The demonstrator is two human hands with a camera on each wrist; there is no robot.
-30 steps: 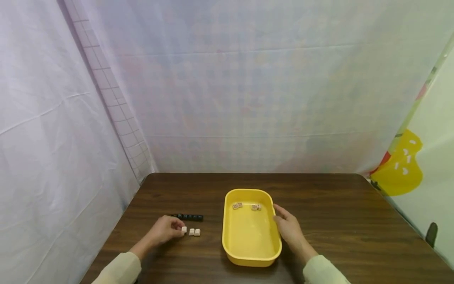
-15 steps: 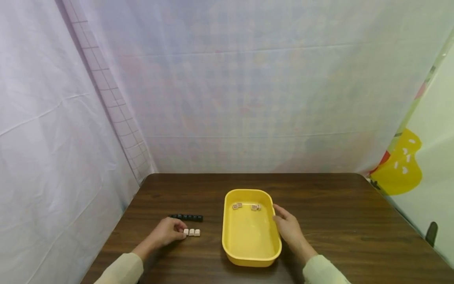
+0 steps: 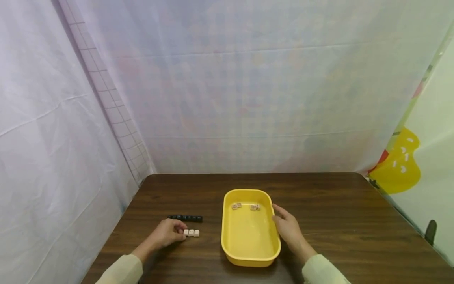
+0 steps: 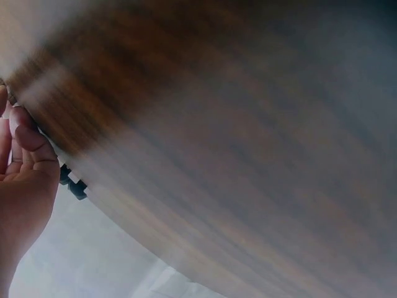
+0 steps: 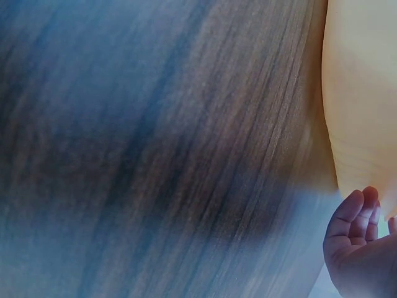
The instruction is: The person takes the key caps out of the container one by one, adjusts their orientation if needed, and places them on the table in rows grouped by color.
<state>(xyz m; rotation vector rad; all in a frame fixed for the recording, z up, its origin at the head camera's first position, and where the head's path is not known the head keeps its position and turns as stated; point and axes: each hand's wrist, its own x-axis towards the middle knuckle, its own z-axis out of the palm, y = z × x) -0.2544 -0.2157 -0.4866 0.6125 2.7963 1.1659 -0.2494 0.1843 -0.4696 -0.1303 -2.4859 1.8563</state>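
Note:
In the head view, my left hand [image 3: 168,232] pinches the leftmost white keycap [image 3: 186,232] between thumb and fingers. It stands in a short row with a middle keycap [image 3: 191,233] and a right-hand keycap [image 3: 196,233]. Just behind lies a row of black keycaps [image 3: 189,218], its left end partly behind the hand. My right hand [image 3: 288,227] holds the right side of a yellow basin [image 3: 251,260], thumb at the rim. The right wrist view has those fingers [image 5: 352,214] against the basin's outer wall [image 5: 360,93]. In the left wrist view the pinched keycap is hidden.
Small pale pieces with reddish-brown markings lie in the basin's far end, a left pair [image 3: 236,206] and a right cluster [image 3: 255,207]. Everything stands on a dark wooden table [image 3: 330,213]. White curtains [image 3: 248,98] hang behind it and at the sides.
My left hand has moved slightly right and set its white keycap against the other two, closing the gap in the row. The right hand and basin have stayed in place.

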